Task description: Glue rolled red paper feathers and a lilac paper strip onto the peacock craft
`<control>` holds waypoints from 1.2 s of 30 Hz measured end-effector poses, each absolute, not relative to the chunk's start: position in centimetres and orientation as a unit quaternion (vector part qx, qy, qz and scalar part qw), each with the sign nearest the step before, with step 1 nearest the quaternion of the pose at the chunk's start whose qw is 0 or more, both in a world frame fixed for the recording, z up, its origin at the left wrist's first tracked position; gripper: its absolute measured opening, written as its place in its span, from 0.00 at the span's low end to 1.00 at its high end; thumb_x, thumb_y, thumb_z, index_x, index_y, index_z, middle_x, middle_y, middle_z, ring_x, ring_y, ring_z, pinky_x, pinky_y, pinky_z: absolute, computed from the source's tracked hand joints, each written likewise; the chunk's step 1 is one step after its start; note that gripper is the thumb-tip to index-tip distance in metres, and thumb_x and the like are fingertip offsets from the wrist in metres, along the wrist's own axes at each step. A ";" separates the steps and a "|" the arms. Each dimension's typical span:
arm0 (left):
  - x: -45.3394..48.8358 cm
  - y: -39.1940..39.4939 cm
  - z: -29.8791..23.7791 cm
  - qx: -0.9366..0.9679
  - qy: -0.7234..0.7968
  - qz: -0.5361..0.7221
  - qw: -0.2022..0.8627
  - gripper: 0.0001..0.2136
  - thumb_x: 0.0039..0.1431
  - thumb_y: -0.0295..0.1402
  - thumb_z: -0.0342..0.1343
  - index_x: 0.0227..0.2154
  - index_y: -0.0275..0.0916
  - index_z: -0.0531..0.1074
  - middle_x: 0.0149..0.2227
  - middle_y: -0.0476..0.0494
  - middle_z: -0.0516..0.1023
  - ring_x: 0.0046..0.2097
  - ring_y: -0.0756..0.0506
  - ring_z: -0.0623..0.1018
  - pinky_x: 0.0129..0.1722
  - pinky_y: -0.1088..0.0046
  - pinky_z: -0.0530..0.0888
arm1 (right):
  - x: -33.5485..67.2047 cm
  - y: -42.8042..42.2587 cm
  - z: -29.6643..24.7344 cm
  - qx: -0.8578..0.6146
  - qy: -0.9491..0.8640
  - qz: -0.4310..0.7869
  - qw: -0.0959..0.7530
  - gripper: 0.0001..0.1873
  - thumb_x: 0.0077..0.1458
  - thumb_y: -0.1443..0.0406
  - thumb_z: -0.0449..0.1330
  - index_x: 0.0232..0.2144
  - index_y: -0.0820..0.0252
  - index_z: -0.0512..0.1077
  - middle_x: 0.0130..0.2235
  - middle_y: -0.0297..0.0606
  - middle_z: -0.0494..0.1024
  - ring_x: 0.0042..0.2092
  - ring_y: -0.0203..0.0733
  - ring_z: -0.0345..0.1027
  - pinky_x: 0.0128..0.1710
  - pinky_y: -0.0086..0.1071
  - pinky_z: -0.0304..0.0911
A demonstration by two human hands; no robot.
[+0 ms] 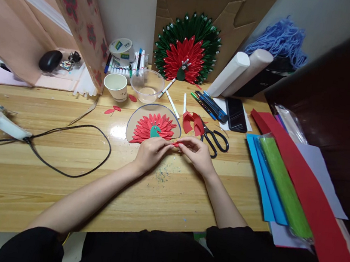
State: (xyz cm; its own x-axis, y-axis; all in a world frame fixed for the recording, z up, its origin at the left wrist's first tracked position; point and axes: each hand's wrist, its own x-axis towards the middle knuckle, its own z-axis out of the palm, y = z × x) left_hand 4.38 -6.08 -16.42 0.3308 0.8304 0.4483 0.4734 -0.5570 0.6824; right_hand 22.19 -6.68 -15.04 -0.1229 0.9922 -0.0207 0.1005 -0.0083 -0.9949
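Observation:
My left hand (pixel 151 153) and my right hand (pixel 198 152) meet over the table, fingertips pinched together on a small red petal (pixel 175 144). Just beyond them lies a cardboard piece (pixel 132 121) with a blue-outlined rounded top. Red petals (pixel 142 128) fan out on it around a green peacock body (pixel 155 131). Black-handled scissors (pixel 214 141) rest to the right of my right hand, touching red scraps (pixel 192 124). Loose red petals (pixel 109 111) lie to the left of the cardboard.
A glue gun (pixel 0 119) with a looping black cable (pixel 68 173) lies left. Behind stand a paper cup (pixel 116 87), a clear bowl (pixel 147 87) and a finished green-and-red peacock (pixel 186 48). Markers, a cutter and a phone (pixel 236 115) lie right of centre; coloured sheets (pixel 310 184) cover the right edge.

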 end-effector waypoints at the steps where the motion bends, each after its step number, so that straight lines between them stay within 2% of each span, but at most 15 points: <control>1: 4.4 -6.1 -16.4 0.783 0.416 0.403 0.228 0.08 0.58 0.34 0.53 0.33 0.36 0.75 0.31 0.43 0.79 0.32 0.48 0.77 0.33 0.74 0.71 | 22.3 -6.7 -14.9 -0.495 -0.563 0.501 0.432 0.08 0.49 0.62 0.62 0.34 0.57 0.74 0.36 0.38 0.78 0.38 0.39 0.72 0.39 0.32 0.69; 11: 4.4 -6.0 -16.5 0.801 0.406 0.381 0.219 0.09 0.58 0.35 0.52 0.33 0.36 0.75 0.30 0.43 0.79 0.32 0.49 0.76 0.32 0.74 0.71 | 22.9 -6.8 -14.2 -0.455 -0.705 0.376 0.393 0.08 0.54 0.67 0.58 0.35 0.53 0.77 0.37 0.37 0.78 0.39 0.39 0.72 0.42 0.37 0.67; 21: 4.4 -6.1 -16.7 0.808 0.400 0.381 0.205 0.10 0.58 0.36 0.52 0.33 0.37 0.75 0.30 0.43 0.79 0.32 0.49 0.76 0.32 0.74 0.71 | 22.7 -6.8 -14.1 -0.480 -0.716 0.342 0.375 0.06 0.53 0.65 0.58 0.32 0.54 0.75 0.34 0.37 0.78 0.37 0.41 0.71 0.40 0.38 0.66; 36: 4.4 -6.1 -16.7 0.812 0.393 0.382 0.201 0.09 0.58 0.35 0.53 0.31 0.35 0.75 0.29 0.43 0.79 0.30 0.49 0.75 0.32 0.74 0.70 | 23.2 -6.6 -14.0 -0.506 -0.717 0.292 0.380 0.02 0.48 0.67 0.59 0.27 0.57 0.72 0.29 0.36 0.74 0.32 0.39 0.68 0.34 0.33 0.64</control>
State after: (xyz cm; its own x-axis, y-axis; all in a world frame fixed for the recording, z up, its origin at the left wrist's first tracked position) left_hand 4.43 -6.08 -16.73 0.3999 0.7917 0.4619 0.4850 -0.6104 0.6263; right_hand 23.17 -6.64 -13.99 -0.1990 0.9479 0.2488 0.5035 0.3167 -0.8039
